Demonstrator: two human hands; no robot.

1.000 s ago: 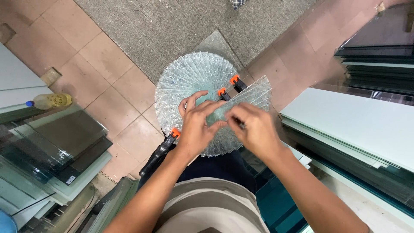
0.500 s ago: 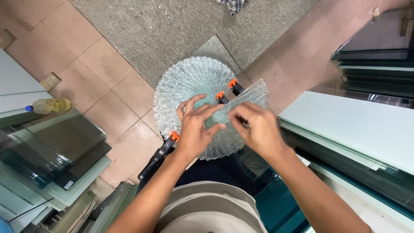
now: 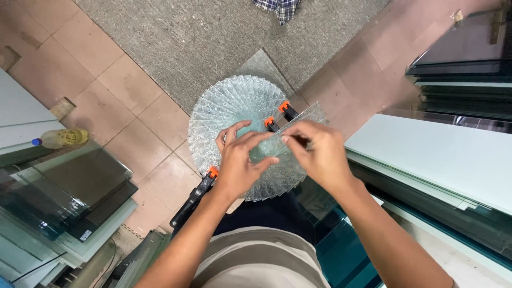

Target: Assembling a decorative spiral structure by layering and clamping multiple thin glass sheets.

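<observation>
Leftmost, a yellowish plastic bottle [image 3: 63, 138] with a blue cap lies on its side on the tiled floor, above stacked dark glass sheets [image 3: 58, 208]. Nearer the middle, the left hand [image 3: 238, 162] rests fingers spread and flat on a round fan of textured glass strips [image 3: 229, 106], pressing it down. Black clamps with orange tips [image 3: 198, 191] grip the fan's edges. Just right, the right hand [image 3: 314, 154] pinches a single textured glass strip [image 3: 306, 114] between thumb and fingers, laying it over the fan. Farther right, pale glass panels [image 3: 437, 154] lean stacked.
</observation>
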